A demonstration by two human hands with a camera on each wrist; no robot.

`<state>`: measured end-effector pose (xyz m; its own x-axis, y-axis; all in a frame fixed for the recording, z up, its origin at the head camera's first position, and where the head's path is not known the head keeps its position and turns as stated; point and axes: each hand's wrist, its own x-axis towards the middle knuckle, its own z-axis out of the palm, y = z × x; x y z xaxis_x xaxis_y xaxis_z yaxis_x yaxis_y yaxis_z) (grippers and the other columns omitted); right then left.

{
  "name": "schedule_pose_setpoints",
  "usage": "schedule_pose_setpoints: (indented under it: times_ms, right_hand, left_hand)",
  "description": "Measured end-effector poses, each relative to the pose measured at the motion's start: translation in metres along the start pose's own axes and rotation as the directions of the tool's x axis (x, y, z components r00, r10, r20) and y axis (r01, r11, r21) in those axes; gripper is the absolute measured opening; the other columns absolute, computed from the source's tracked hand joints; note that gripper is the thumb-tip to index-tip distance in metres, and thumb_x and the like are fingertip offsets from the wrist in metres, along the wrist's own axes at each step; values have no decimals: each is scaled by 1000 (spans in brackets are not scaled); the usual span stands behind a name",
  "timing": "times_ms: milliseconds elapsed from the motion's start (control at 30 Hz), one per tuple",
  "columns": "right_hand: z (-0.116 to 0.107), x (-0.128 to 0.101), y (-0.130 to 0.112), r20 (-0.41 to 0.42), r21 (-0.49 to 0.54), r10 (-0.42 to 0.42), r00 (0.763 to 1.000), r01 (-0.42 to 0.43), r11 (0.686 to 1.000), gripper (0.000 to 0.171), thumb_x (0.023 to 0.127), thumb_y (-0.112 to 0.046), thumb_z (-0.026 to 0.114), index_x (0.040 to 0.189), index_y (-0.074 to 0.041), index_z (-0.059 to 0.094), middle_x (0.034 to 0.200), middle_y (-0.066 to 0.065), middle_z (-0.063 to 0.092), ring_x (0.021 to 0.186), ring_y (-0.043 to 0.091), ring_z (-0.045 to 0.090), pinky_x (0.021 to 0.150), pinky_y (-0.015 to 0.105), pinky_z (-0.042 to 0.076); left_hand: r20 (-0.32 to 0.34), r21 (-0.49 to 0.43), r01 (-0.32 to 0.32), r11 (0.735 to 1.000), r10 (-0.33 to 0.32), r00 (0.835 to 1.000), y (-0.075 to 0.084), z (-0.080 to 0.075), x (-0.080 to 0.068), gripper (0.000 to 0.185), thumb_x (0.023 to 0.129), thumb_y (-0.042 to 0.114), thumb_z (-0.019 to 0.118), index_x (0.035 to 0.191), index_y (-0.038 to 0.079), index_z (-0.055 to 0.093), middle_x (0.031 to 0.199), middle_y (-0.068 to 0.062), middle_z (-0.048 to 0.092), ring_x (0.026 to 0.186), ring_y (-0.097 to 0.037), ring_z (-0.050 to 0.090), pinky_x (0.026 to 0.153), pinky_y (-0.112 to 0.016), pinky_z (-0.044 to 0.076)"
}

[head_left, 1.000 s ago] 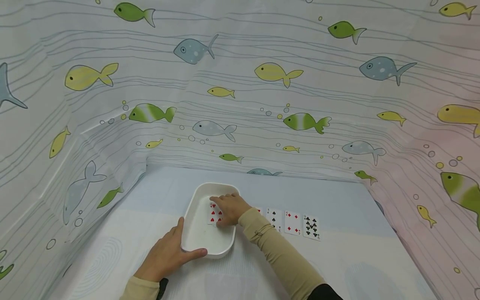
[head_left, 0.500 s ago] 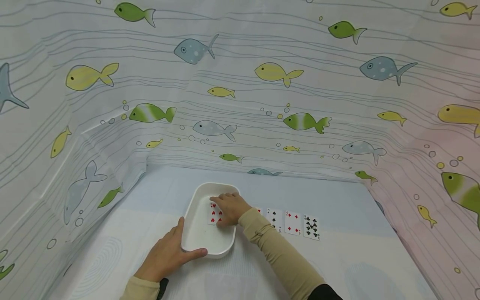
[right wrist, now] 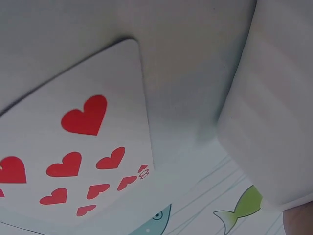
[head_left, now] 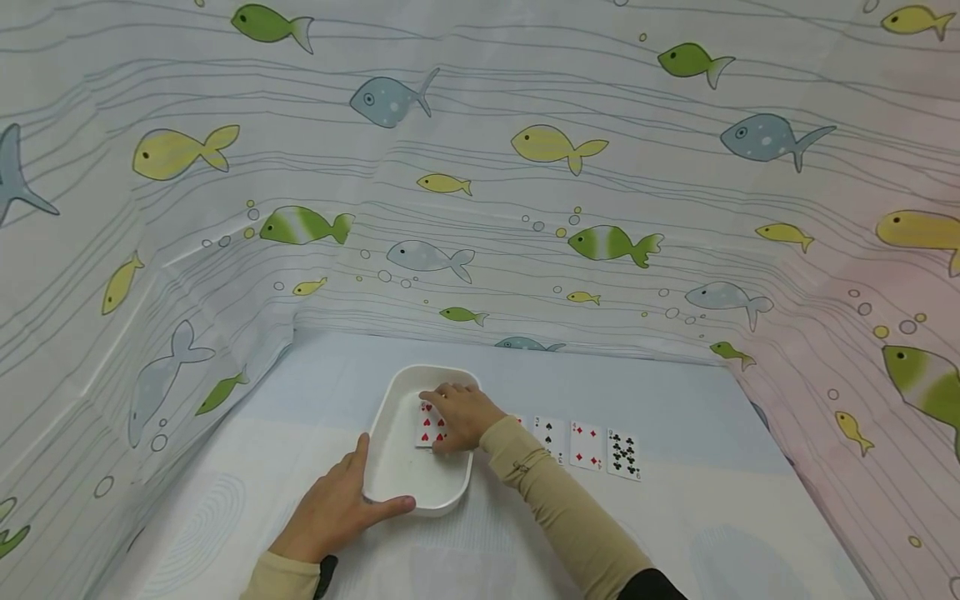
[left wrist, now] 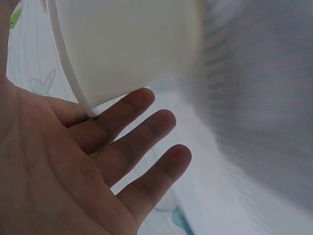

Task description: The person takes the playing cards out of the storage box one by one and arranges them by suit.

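Heart card [head_left: 427, 426] lying face up inside white tray [head_left: 396, 481], directly under right hand [head_left: 459, 417] w/ flat fingers pressing on it, long axis running away from person; left hand [head_left: 337, 506] gripping tray's near-left rim, farther from card.

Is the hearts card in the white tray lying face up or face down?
Face up. The hearts card in the white tray shows its red pips, with the right hand resting on it.
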<state>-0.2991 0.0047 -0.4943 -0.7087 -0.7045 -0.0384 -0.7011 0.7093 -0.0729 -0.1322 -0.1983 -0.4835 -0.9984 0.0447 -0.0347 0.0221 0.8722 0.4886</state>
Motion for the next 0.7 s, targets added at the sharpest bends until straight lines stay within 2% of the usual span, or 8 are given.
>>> schedule_pose_setpoints:
  times_ms: [433, 700]
  right_hand:
    - [0, -3, 5, -82, 76, -13, 997, 20, 997, 95, 75, -53, 80, 154, -16, 43, 139, 3, 49, 107, 13, 52, 95, 28, 48]
    - [-4, -9, 7, -125, 63, -38, 991, 46, 997, 93, 76, -53, 77, 153, -14, 44, 139, 5, 47, 114, 16, 48, 96, 29, 47]
  left_hand:
    - [15, 15, 6, 1000, -6, 1000, 1, 0, 0, 131, 74, 78, 71, 156, -10, 19, 141, -31, 50, 117, -40, 59, 95, -56, 49]
    - [15, 22, 7, 1000, -7, 1000, 2, -1, 0, 131, 74, 78, 71, 156, -11, 20, 141, -32, 50, 117, -41, 59, 93, -57, 49]
